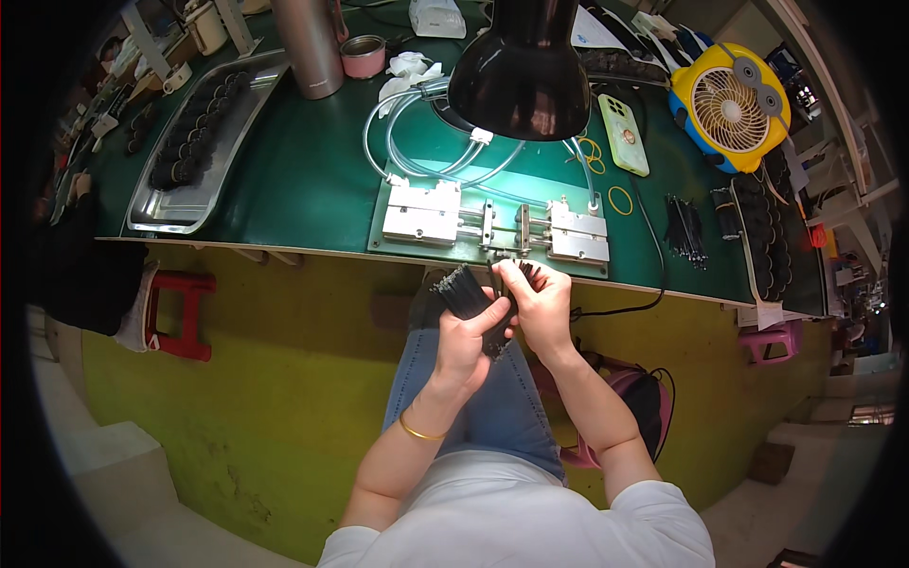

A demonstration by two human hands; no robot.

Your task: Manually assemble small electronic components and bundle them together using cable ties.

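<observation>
My left hand (461, 343) is wrapped round a thick bundle of thin black wire-like pieces (462, 292), which slants up to the left in front of the bench edge. Close beside it, my right hand (543, 310) is closed, thumb and forefinger pinched at the front of a metal clamping fixture (507, 227). More dark strands show by the right fingers, but how they are held is partly hidden. The fixture has a silver block (421, 213) on the left and another silver block (579, 236) on the right, with rods and small jaws between them.
A black lamp (519, 85) overhangs the fixture, with clear tubes (379, 142) behind. Left stand a metal tray (204, 204) of black bundles and a steel flask (311, 47). Right are a phone (622, 137), loose black pieces (686, 232) and a yellow fan (729, 109).
</observation>
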